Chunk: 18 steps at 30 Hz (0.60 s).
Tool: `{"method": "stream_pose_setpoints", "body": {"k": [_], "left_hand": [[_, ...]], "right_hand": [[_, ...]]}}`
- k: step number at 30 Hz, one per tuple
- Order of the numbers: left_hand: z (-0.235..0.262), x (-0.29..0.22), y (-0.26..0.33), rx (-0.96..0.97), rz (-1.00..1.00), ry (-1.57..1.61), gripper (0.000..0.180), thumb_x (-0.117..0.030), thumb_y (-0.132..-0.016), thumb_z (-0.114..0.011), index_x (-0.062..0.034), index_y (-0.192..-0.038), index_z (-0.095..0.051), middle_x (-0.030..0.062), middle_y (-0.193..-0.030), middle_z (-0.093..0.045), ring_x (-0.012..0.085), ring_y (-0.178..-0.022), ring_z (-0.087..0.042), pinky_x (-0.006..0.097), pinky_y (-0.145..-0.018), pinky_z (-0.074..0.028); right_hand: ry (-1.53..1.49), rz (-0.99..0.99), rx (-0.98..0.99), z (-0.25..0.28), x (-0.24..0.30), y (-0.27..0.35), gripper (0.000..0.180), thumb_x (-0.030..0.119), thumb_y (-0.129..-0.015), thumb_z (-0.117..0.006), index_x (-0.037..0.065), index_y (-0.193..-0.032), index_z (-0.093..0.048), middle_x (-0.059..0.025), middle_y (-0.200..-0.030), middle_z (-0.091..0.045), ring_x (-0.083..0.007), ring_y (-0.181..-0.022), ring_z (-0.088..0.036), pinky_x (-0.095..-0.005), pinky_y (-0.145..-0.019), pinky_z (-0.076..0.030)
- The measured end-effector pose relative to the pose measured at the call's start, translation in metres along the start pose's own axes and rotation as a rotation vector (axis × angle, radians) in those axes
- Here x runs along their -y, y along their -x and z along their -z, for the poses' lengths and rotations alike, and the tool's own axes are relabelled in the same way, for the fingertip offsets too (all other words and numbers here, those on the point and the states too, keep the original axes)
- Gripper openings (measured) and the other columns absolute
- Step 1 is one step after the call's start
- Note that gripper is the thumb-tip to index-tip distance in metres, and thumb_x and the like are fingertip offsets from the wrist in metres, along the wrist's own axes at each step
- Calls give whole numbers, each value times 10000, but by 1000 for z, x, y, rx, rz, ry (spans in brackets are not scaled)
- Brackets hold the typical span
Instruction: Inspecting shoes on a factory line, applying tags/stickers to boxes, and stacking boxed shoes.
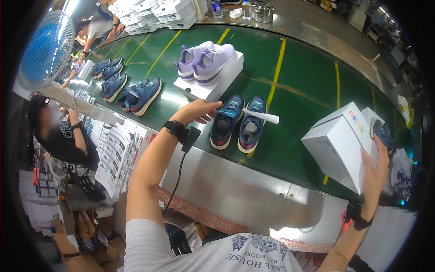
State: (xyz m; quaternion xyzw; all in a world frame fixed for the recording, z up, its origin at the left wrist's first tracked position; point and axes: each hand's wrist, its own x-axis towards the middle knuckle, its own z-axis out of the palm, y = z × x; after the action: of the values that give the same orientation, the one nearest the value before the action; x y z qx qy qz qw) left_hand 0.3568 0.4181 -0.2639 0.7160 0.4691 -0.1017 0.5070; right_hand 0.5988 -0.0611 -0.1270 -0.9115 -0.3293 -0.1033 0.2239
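A pair of navy shoes [232, 115] with light blue straps stands side by side on the green conveyor belt [299, 113] in front of me. A white tapered piece [263, 115], perhaps rolled paper, lies across the right shoe. My left hand [202, 110] is just left of the pair, fingers apart and holding nothing; its index fingertip is close to the left shoe. At the right, my right hand [375, 170] grips the right side of a tilted white shoebox [337, 140]. Beyond my right fingers shows part of another dark shoe [384, 135].
Lilac shoes [210, 61] stand on a white box [231, 77] beyond my left hand. Several navy shoes [142, 97] line the belt farther left. A blue fan [46, 50], stacked shoeboxes [156, 13] and a co-worker in black [68, 136] are also at the left.
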Motion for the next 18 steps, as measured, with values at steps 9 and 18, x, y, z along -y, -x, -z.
{"method": "stream_pose_setpoints", "body": {"k": [9, 18], "left_hand": [[-8, -19, 13, -71, -343, 159, 210, -216, -941, -742, -21, -1020, -729, -14, -834, -656, 82, -707, -582, 228, -666, -495], [-67, -62, 23, -181, -386, 87, 642, -394, -1034, -567, 16, -1488, -370, 107, -835, -705, 143, -622, -640, 291, -554, -556]], "right_hand": [[25, 60, -44, 1, -2, 11, 472, 190, -929, -679, 56, -1370, -575, -149, -1326, -598, -320, -1214, -532, -413, -1073, -362], [58, 313, -183, -7, 16, 35, 527, 223, -867, -768, 44, -1331, -594, -145, -1228, -627, -321, -1143, -571, -429, -992, -395]]}}
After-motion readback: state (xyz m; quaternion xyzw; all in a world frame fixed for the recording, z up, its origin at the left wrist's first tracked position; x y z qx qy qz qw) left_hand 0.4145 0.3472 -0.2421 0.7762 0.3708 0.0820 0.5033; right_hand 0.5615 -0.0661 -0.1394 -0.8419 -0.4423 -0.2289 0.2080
